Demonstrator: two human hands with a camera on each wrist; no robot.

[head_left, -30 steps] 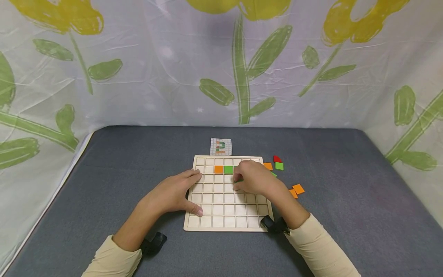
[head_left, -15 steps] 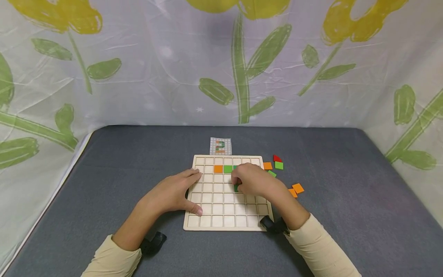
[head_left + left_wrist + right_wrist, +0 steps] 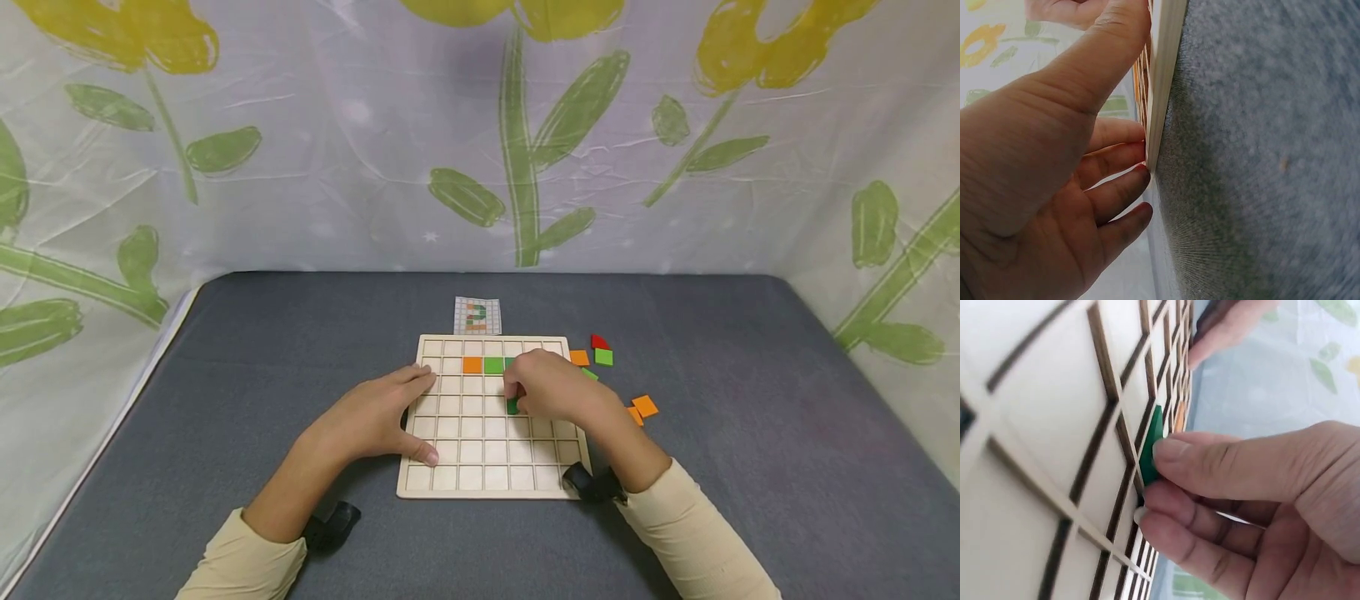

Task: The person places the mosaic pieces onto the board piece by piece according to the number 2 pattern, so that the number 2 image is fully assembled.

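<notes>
On the desk [image 3: 300, 308] lies the wooden grid board [image 3: 471, 453], its left edge touched by my left hand [image 3: 367, 417], loosely spread and gripping nothing. My right hand [image 3: 551, 385], nearly closed, pinches a dark green tile [image 3: 1147, 456] just right of the board's middle, towards its far edge; I judge it light, stiff, perhaps slick, best taken by opposite sides.

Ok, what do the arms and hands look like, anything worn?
Left hand and right hand have no gloves. The left sleeve and right sleeve are plain cream cloth, ending short of the wrists. A small black device sits near each wrist; no cables show.
</notes>
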